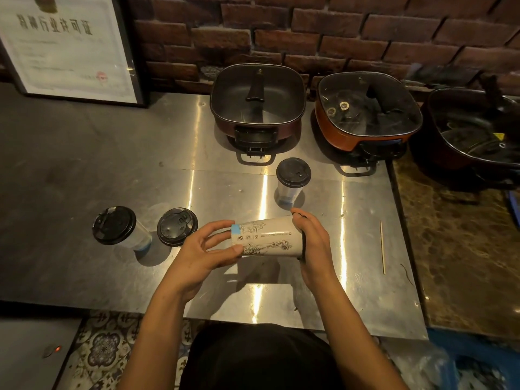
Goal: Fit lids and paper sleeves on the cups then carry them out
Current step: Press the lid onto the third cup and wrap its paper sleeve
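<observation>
A white paper cup (268, 240) with black line drawings and a blue base lies sideways in the air above the steel table (363, 277). My left hand (209, 249) grips its base end. My right hand (313, 243) wraps the rim end, where a black lid edge shows. Three more cups with black lids stand on the table: one behind my hands (292, 177), one left of my left hand (176, 226), and one further left (116, 228), which looks tilted.
Three square electric pots stand along the brick wall: a dark one (257, 101), an orange one (368, 111), another at the right edge (475, 128). A wooden skewer (382, 246) lies to the right. A framed certificate (67, 43) leans at the back left.
</observation>
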Motion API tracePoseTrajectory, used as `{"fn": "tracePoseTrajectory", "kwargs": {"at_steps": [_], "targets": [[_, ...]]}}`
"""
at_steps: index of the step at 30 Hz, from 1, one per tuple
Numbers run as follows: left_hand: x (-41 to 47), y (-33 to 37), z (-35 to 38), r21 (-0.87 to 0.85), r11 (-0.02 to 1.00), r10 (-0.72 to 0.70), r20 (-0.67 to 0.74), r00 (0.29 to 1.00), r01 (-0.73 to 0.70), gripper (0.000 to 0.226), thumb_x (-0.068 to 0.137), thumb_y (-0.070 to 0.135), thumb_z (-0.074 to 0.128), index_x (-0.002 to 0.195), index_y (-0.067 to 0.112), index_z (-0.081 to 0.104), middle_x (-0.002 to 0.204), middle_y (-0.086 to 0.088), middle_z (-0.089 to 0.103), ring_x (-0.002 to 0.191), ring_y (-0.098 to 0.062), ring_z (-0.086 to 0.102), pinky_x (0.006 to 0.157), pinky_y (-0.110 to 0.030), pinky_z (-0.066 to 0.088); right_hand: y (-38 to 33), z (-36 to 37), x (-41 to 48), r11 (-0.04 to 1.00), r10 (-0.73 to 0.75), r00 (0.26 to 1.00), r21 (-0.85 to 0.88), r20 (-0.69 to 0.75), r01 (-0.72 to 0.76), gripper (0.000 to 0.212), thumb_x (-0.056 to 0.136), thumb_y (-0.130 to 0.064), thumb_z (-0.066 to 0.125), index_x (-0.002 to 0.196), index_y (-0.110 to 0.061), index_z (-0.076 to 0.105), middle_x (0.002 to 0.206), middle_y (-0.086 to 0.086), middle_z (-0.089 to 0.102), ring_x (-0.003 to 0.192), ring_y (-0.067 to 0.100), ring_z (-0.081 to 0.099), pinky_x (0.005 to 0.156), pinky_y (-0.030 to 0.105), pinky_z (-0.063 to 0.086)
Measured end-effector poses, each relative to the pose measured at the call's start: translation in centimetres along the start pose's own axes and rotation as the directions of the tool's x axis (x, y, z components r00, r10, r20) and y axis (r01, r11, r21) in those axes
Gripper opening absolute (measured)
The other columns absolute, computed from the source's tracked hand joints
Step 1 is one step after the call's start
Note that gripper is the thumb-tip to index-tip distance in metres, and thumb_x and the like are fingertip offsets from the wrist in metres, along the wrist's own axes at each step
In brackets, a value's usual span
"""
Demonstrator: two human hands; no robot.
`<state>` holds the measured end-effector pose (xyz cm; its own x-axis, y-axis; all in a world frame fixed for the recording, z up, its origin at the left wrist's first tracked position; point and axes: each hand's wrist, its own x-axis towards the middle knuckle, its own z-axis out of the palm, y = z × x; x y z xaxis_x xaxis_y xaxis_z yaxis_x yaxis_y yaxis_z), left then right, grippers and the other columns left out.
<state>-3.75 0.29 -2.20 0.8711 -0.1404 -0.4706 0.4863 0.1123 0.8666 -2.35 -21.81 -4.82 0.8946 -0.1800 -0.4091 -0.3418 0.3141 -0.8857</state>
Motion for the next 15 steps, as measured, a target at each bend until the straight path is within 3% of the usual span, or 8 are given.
{"fn": "tracePoseTrajectory", "kwargs": {"at_steps": [4,8,11,15], "targets": [[0.0,0.1,0.0,0.029,1.0,0.012,0.0,1.0,-0.012,0.054,0.077,-0.001,0.081,0.126,0.02,0.066,0.122,-0.008,0.075,0.104,-0.029,0.076,0.078,-0.028,0.062,0.3,0.0,0.1,1.0,0.0,1.0,0.017,0.006,0.0,0.032,0.083,-0.045,0.063,0.111,-0.033,0.073,0.112,0.008,0.071,0.107,0.033,0.071,0.072,0.039,0.058],[-0.4,0.5,0.4,0.066,0.997,0.047,-0.026,0.999,-0.045,0.054,0.076,0.006,0.083,0.123,0.024,0.067,0.123,-0.004,0.075,0.104,-0.028,0.076,0.076,-0.028,0.062,0.6,0.1,0.1,0.998,0.011,1.0,0.066,-0.003,-0.011,0.034,0.083,-0.044,0.062,0.113,-0.031,0.073,0.113,0.01,0.072,0.106,0.032,0.072,0.07,0.038,0.057],[-0.7,1.5,1.6,0.109,0.987,0.125,-0.082,0.989,-0.116,0.056,0.072,0.011,0.089,0.122,0.027,0.069,0.121,0.001,0.074,0.098,-0.028,0.076,0.074,-0.028,0.061,1.1,0.3,-0.1,0.964,0.053,0.998,0.263,-0.027,-0.044,0.033,0.083,-0.039,0.06,0.109,-0.024,0.075,0.101,0.011,0.074,0.093,0.029,0.073,0.065,0.035,0.056],[-1.2,3.0,5.3,0.303,0.92,0.285,-0.085,0.955,-0.247,0.067,0.06,0.03,0.097,0.121,0.038,0.07,0.12,0.013,0.068,0.092,-0.018,0.069,0.076,-0.029,0.061,1.4,1.1,-0.7,0.785,0.207,0.978,0.601,-0.023,-0.152,0.035,0.09,-0.038,0.054,0.083,-0.017,0.082,0.087,0.011,0.075,0.078,0.026,0.074,0.066,0.033,0.058]]}}
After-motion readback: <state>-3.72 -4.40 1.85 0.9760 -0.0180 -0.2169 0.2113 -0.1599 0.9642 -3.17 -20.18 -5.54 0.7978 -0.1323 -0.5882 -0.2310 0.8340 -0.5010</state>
